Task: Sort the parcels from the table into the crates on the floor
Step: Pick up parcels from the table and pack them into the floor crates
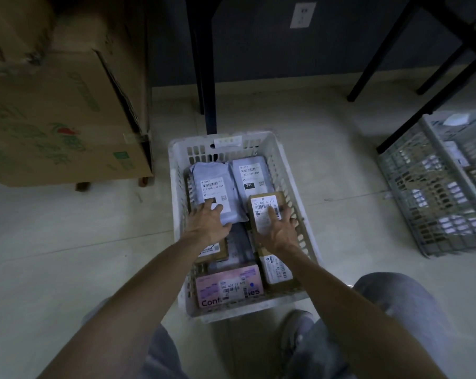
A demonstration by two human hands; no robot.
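Note:
A white slotted crate (176,203) stands on the floor in front of me, filled with several parcels. My left hand (208,221) lies with straight fingers on a grey poly-bag parcel (212,184) at the crate's back left. My right hand (279,231) rests with spread fingers on a small brown box with a white label (265,206) at the right. A second grey bag (251,176) lies at the back right. A pink parcel (228,285) sits at the near end, and another brown box (276,269) is beside it.
A large cardboard box (56,113) stands on the left. A grey crate (433,192) holding parcels sits on the floor at the right. Black table legs (206,67) rise behind the white crate. My knees and a shoe (297,332) are at the bottom.

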